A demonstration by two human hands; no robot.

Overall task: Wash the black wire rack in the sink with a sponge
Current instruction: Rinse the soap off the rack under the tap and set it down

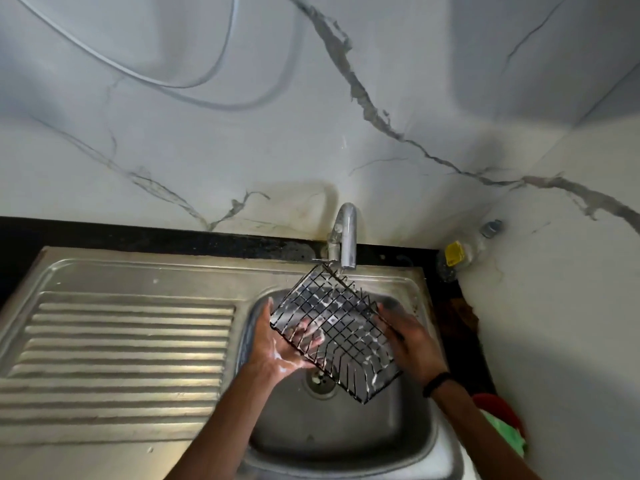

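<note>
The black wire rack [341, 327] is held tilted above the steel sink [346, 431], its far corner just under the tap spout [348, 237]. Soap foam clings to its wires. My left hand [277, 348] lies under the rack's left side, foamy, fingers spread beneath the mesh and showing through it. My right hand [407, 337] grips the rack's right edge. I see no sponge in either hand.
A ribbed steel draining board [121, 351] lies left of the basin. The drain [320, 379] shows below the rack. A clear bottle with a yellow label [457, 254] stands in the back right corner. A red and green item [505, 420] sits at the right.
</note>
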